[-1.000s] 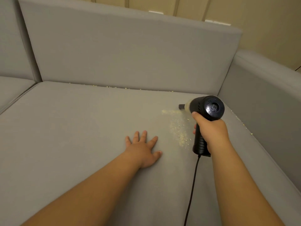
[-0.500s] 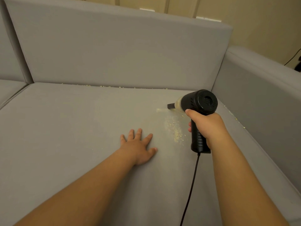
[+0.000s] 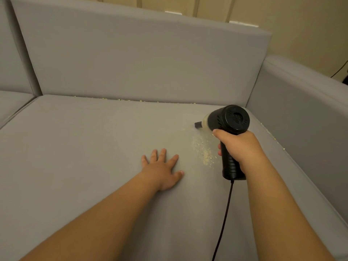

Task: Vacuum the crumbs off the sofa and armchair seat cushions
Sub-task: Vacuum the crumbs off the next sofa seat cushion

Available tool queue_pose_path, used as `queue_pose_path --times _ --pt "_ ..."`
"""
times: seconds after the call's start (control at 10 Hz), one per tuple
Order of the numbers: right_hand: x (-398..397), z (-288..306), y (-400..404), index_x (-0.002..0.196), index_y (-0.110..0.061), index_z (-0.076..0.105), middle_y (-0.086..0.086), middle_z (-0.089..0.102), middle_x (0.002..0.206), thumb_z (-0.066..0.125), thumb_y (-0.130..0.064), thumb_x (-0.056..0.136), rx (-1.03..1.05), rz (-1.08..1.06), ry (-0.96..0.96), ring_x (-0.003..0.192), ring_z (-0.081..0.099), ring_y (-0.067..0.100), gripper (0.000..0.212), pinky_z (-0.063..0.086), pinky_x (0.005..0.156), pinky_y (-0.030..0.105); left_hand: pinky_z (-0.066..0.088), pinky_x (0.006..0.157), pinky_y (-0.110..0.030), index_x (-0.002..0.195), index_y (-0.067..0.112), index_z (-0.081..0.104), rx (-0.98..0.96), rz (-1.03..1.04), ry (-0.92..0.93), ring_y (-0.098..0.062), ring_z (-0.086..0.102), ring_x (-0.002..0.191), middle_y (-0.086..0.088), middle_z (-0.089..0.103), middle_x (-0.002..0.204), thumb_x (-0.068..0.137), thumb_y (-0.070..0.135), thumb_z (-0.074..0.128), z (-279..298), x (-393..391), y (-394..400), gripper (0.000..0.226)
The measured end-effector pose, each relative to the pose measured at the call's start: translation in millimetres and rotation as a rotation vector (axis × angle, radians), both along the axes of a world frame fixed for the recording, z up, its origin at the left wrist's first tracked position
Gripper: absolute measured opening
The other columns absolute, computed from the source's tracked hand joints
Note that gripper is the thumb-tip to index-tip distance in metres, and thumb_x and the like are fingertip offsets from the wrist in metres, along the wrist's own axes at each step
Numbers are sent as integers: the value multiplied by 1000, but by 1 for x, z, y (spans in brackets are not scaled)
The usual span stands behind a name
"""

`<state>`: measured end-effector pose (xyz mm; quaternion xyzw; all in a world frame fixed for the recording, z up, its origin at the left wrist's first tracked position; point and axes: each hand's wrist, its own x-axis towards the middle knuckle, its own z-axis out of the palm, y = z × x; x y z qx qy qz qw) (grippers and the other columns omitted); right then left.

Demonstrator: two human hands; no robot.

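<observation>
A grey sofa seat cushion [image 3: 94, 157] fills the view. My right hand [image 3: 239, 146] grips the handle of a black handheld vacuum [image 3: 228, 121]. Its small nozzle points left and touches the cushion. A patch of pale crumbs [image 3: 204, 151] lies just left of the handle, between my two hands. My left hand [image 3: 162, 169] rests flat on the cushion with fingers spread, holding nothing. More crumbs [image 3: 131, 100] line the seam under the back cushion, and a few crumbs [image 3: 271, 135] lie along the right armrest seam.
The grey back cushion [image 3: 141, 59] stands behind, and the armrest [image 3: 301, 102] closes off the right side. A black cord [image 3: 226, 213] hangs from the vacuum handle towards me. A second seat cushion [image 3: 11, 102] adjoins at the left.
The vacuum nozzle has moved left along the cushion, and the thin line of crumbs at its tip has shrunk. My left hand stays flat in place.
</observation>
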<state>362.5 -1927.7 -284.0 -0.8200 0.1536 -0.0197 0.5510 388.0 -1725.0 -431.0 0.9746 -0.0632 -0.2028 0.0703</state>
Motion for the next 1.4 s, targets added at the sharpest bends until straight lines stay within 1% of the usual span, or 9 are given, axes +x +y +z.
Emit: queue_pose_path --times 0.1,0.2,0.4,0.5,0.7,0.9,1.1,1.3,1.4 --pt "-3 10 1 96 -18 71 11 77 85 80 -31 90 -7 82 38 70 74 21 17 57 62 30 -7 122 -66 161 51 -5 5 -1 -4 -33 -17 158 -1 -17 173 94 82 20 0 0 0 78" --pt "-5 8 5 99 -19 71 9 77 86 80 -35 91 17 118 61 70 74 19 20 59 64 31 -7 122 -66 161 51 -6 3 -1 -4 -33 -17 158 -1 -17 172 94 81 20 -1 0 0 78" --pt "1 -11 -12 104 -18 71 11 76 86 80 -36 89 -25 -119 -12 85 76 29 25 61 81 41 -7 122 -65 161 50 -5 3 -3 -10 -32 -18 158 -1 -17 172 95 81 21 -1 -1 0 78" --pt "0 -8 -20 96 -20 68 12 75 87 80 -33 89 -3 -145 8 87 76 31 19 62 85 45 -8 122 -66 161 50 -6 8 -3 -7 -33 -18 158 -1 -18 172 95 81 22 -1 0 0 78" --pt "1 6 -25 104 -18 67 12 76 90 81 -34 91 94 -45 41 76 74 25 25 57 65 34 -7 122 -66 161 50 -7 12 -6 -27 -34 -18 158 -1 -18 172 94 81 21 -5 0 -1 79" --pt "3 -15 -15 100 -19 69 9 74 87 79 -33 91 45 -136 -20 74 72 22 20 56 65 31 -7 122 -65 161 51 -6 10 -6 -18 -33 -17 158 -1 -17 172 94 81 21 -3 0 1 78" --pt "3 -11 -10 93 -20 71 12 75 82 77 -36 89 -65 -87 -22 81 76 30 17 63 83 46 -7 122 -66 161 50 -5 10 -3 -23 -33 -17 158 -2 -17 173 94 81 22 -2 -1 0 79" --pt "-8 7 -9 99 -19 70 10 76 85 79 -36 92 16 20 42 71 75 22 21 59 67 33 -7 122 -66 161 50 -7 27 -10 -8 -34 -17 158 -2 -18 172 94 81 20 -2 1 0 79" --pt "-15 -6 -5 97 -18 71 9 76 83 79 -36 91 29 -31 14 70 74 20 20 61 69 34 -7 122 -65 162 47 -9 36 -15 -9 -32 -18 158 -2 -19 172 96 80 19 -2 -3 0 79"
